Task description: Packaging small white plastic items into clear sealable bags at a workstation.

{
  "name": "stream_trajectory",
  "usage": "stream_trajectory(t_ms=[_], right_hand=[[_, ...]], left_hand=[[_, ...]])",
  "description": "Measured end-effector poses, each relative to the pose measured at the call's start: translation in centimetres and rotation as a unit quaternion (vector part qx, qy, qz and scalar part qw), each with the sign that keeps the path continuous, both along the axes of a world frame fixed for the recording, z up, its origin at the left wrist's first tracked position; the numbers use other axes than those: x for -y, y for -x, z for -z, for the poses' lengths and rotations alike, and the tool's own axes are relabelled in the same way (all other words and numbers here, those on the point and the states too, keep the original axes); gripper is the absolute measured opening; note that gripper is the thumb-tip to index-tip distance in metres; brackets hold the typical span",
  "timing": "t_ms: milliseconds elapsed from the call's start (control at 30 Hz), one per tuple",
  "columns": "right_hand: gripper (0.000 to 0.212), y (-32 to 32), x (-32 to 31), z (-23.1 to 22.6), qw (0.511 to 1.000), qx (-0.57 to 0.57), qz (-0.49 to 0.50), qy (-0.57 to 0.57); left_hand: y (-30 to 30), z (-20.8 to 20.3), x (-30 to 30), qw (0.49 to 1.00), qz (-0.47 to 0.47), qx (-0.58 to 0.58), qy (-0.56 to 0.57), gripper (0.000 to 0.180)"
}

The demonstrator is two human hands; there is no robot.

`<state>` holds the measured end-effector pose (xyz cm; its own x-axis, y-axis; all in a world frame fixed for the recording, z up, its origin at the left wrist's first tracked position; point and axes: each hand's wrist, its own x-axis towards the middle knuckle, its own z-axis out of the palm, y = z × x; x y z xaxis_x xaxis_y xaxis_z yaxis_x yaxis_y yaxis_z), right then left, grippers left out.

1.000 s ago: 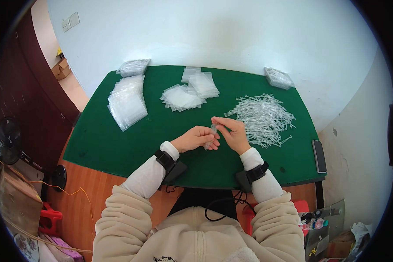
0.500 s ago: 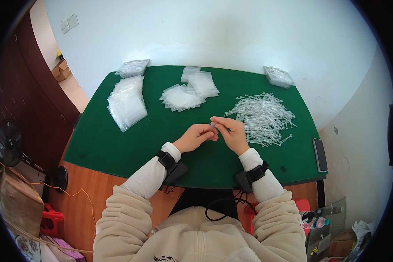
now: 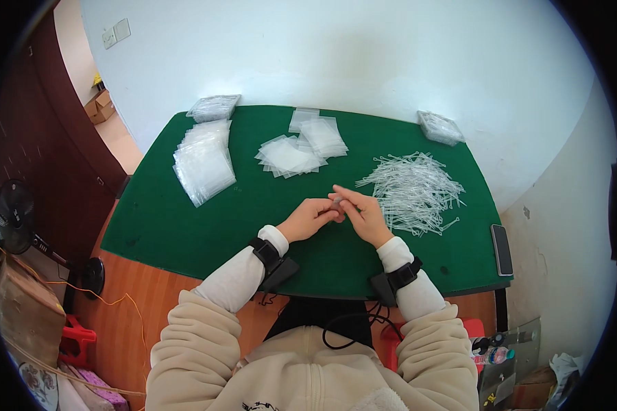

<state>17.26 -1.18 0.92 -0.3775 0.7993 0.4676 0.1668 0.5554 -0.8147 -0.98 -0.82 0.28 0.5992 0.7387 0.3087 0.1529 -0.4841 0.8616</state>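
Where fingertips meet, left hand point(image 3: 310, 218), right hand point(image 3: 363, 214), grips closed on perhaps a small clear piece point(image 3: 338, 201).

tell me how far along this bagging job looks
Done: cannot tell; the bags by the stack of clear bags and the loose bags are too small to read. In hand: left hand and right hand pinch one small piece. Left: a big pile of thin clear plastic pieces.

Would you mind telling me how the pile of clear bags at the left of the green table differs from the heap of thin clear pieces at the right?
The bag pile is made of flat, square sheets overlapping in a fairly tidy stack; the heap of thin pieces is slender sticks tangled in all directions. The bag pile lies far from both hands, while the heap sits just beside the right hand. Both are clear plastic on the green table.
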Motion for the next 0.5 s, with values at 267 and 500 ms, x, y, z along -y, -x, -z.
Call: stream_trajectory(t_ms=[267, 500], right_hand=[[0.027, -4.5, -2.4, 1.2, 0.835, 0.328, 0.408, -0.17], [0.011, -4.8, -2.4, 1.4, 0.816, 0.421, 0.386, -0.092]], left_hand=[[-0.1, 1.2, -1.0, 0.982, -0.032, 0.142, 0.117, 0.017], [0.4, 0.9, -1.2, 0.965, -0.073, 0.195, 0.162, 0.019]])
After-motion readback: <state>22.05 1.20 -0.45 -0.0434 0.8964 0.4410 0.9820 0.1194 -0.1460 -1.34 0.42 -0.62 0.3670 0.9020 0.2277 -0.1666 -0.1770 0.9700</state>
